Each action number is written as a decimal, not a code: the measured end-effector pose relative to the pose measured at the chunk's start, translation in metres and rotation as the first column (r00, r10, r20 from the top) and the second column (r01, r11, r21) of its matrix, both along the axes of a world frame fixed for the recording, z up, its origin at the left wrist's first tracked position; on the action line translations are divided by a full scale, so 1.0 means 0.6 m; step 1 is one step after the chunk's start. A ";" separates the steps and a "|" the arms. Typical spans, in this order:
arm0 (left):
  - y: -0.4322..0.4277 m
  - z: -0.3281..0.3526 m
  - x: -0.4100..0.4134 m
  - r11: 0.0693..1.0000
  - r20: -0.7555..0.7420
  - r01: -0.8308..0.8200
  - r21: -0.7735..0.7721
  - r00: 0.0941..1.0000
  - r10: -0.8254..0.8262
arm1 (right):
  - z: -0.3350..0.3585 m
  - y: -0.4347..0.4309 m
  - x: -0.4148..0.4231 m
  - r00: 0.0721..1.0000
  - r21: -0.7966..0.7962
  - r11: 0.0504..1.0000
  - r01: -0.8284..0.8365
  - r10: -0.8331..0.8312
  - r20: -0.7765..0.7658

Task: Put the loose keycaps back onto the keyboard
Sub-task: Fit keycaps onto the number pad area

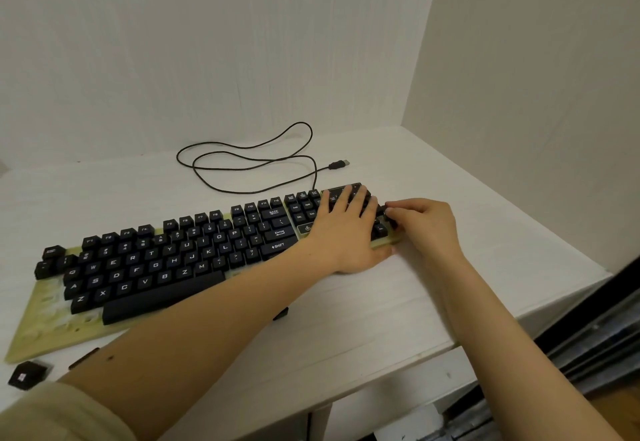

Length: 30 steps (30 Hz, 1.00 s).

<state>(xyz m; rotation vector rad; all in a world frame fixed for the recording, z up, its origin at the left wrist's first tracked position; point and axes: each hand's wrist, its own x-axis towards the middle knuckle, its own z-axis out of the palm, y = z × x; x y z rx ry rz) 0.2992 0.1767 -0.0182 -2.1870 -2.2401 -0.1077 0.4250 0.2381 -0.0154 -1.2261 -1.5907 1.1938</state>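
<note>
A black keyboard point(152, 267) on a yellowish plate lies slanted across the white desk, with bare sockets along its left and lower left edge. My left hand point(346, 229) lies flat, fingers spread, over the number pad at the right end. My right hand point(422, 226) pinches a black keycap point(390, 215) at the number pad's right edge. Loose black keycaps lie on the desk: one at the near left point(26, 375), a flat one point(83, 359) beside my left forearm, and one point(281, 313) partly hidden under that forearm.
The keyboard's black cable point(249, 160) loops behind it and ends in a USB plug point(338, 164). White walls close the desk at the back and right. The desk's edge point(485, 333) runs near right, with dark furniture beyond it.
</note>
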 end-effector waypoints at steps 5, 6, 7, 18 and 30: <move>0.001 -0.001 0.000 1.000 -0.003 -0.006 -0.003 1.000 0.006 | 0.007 -0.010 -0.002 0.990 0.127 0.992 -0.009 -0.009 0.142; 0.001 -0.002 0.000 1.000 -0.005 -0.005 0.001 1.000 0.005 | 0.006 -0.011 -0.003 0.988 0.133 0.991 -0.007 -0.014 0.155; 0.002 -0.002 -0.001 1.000 -0.007 -0.005 0.007 1.000 0.005 | 0.005 -0.011 -0.004 0.985 0.139 0.990 -0.008 -0.016 0.170; -0.002 0.005 0.002 1.000 -0.015 -0.014 -0.019 1.000 0.013 | -0.001 -0.018 -0.009 0.939 0.333 0.940 -0.075 -0.046 0.342; -0.005 0.009 0.005 0.999 0.010 -0.030 -0.024 0.999 0.030 | 0.002 -0.024 -0.010 0.936 0.246 0.968 0.044 -0.126 0.328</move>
